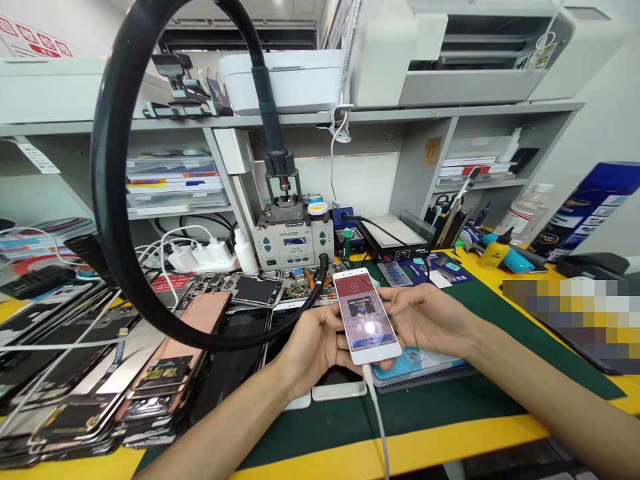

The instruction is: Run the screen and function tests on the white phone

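Note:
A white smartphone with its screen lit is held up in front of me, tilted slightly. My left hand wraps its left edge with the fingers behind it. On the other side, my right hand grips the right edge, its fingertips partly hidden behind the phone. A white charging cable plugs into the phone's bottom end and runs down past the desk edge. Below my hands lie another white phone and a blue-patterned flat item on the green mat.
Stacked phone parts cover the left side. A hot-air station stands behind, its thick black hose looping close to my left. A soldering stand, yellow bottle and blue spray can stand at the back and right.

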`<state>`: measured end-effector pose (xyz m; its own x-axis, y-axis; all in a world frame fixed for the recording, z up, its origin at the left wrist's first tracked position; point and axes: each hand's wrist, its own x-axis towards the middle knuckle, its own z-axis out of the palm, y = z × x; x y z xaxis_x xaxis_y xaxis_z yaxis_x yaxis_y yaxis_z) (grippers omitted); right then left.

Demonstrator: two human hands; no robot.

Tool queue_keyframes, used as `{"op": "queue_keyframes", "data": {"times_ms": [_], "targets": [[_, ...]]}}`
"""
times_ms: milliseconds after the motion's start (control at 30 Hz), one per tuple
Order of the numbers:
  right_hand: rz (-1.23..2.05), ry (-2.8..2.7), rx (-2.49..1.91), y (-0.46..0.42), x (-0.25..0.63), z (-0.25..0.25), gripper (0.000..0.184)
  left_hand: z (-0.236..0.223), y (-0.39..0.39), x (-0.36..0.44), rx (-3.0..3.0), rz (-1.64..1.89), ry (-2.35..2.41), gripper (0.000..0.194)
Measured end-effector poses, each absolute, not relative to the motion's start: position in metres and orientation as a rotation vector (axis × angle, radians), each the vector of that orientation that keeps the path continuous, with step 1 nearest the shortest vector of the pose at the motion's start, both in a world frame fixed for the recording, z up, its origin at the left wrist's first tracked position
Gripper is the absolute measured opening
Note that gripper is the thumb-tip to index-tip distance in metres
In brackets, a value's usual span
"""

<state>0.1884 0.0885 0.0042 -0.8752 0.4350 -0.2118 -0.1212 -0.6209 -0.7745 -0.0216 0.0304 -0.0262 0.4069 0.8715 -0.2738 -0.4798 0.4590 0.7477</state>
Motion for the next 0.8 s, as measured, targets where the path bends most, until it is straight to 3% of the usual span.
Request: {"op": "queue_keyframes", "data": {"times_ms": [800], "targets": [[2.487,-1.169,-0.596,0.0864,0.1869,0.008,0.058,-0.023,0.0266,-0.0216,0.657,0.936,0.694,0.05]]}}
